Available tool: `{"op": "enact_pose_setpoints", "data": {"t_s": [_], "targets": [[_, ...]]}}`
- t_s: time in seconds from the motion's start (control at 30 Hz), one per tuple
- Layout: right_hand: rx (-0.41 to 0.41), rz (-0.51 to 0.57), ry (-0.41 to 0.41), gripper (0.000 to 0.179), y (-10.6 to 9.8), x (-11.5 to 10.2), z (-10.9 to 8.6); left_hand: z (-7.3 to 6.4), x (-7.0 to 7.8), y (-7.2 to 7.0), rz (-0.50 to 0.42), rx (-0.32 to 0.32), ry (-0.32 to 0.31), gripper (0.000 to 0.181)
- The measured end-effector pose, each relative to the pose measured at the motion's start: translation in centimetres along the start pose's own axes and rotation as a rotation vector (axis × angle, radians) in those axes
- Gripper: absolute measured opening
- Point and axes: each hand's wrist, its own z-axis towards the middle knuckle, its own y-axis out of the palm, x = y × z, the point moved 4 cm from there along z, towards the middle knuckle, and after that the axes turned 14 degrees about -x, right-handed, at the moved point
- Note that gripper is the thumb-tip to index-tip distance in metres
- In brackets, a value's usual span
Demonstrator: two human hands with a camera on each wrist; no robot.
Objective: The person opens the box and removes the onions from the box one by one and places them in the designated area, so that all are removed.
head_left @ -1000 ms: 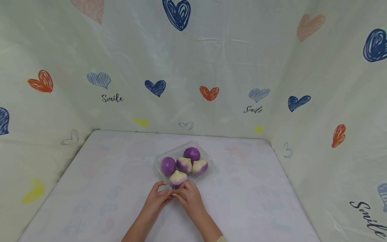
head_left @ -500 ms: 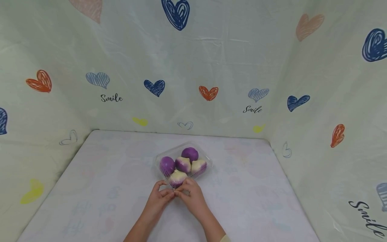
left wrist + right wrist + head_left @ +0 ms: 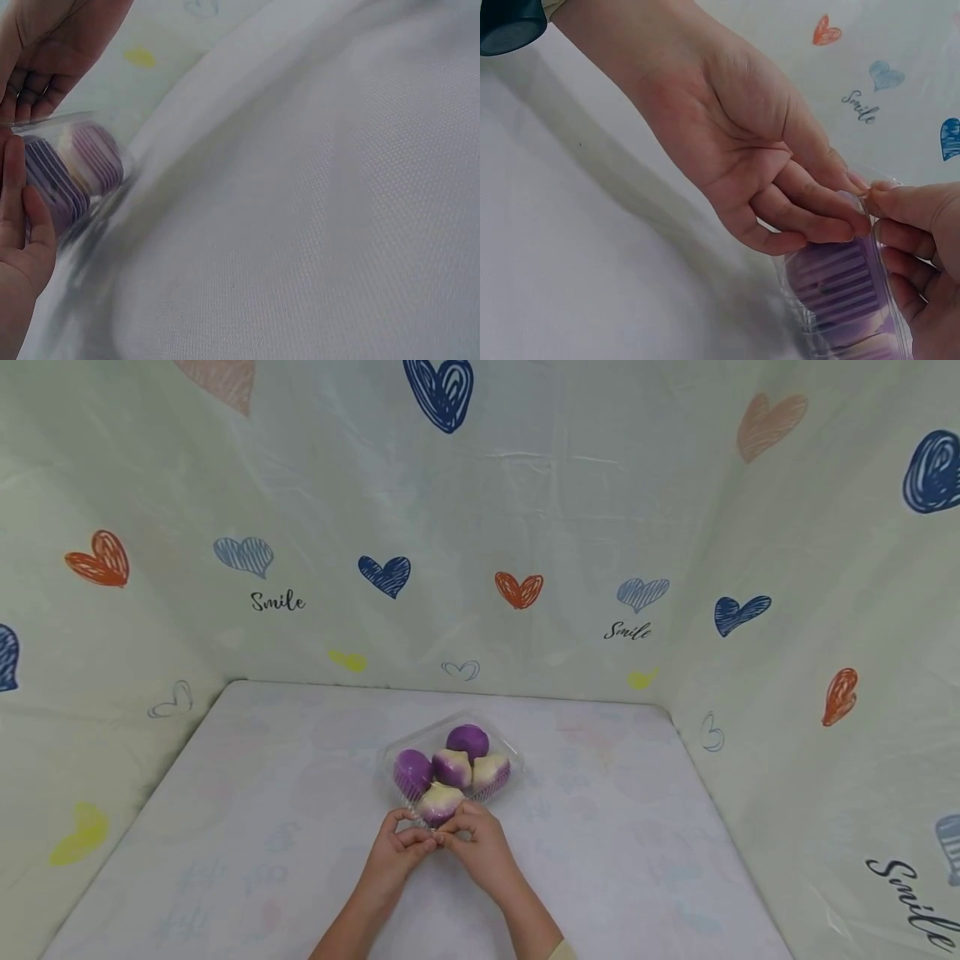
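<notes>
A clear plastic clamshell box (image 3: 427, 733) with ribbed walls sits on the table. Inside it are several glossy, onion-shaped things (image 3: 468, 742), purple with cream parts. My left hand (image 3: 396, 852) pinches the box's near corner between thumb and fingers. Right beside it, my right hand (image 3: 477, 852) pinches the same rim, thumb and index fingertips close to the left thumb. In the right wrist view the right hand (image 3: 742, 142) has its other fingers bent along the box wall, and the left hand (image 3: 922, 247) grips the rim's other side. Whether the lid is latched there cannot be told.
A white cloth covers the table (image 3: 637, 843). Hanging sheets (image 3: 555, 510) printed with hearts and "Smile" enclose its back and both sides. A dark rounded object (image 3: 510, 26) shows near the right wrist.
The box has shifted slightly left. Both hands have moved a little to the right along its near corner, and their overlapping fingertips now meet side by side at the rim.
</notes>
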Motion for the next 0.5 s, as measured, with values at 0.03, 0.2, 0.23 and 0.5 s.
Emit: {"op": "enact_pose_setpoints", "data": {"t_s": [0.03,0.2,0.23,0.5], "targets": [[-0.001,0.0,-0.001,0.009,0.0,-0.02,0.02,0.01,0.0,0.01,0.0,-0.002,0.0,0.045],[0.003,-0.002,-0.002,0.009,0.08,-0.11,0.08,-0.01,0.01,0.09,-0.002,-0.021,0.016,0.044],[0.008,0.003,0.0,0.008,0.1,-0.13,0.08,-0.03,-0.01,0.09,-0.005,-0.024,0.022,0.044],[0.054,0.047,0.027,0.006,0.46,-0.1,0.14,-0.31,0.14,0.03,-0.001,-0.027,0.074,0.045]]}}
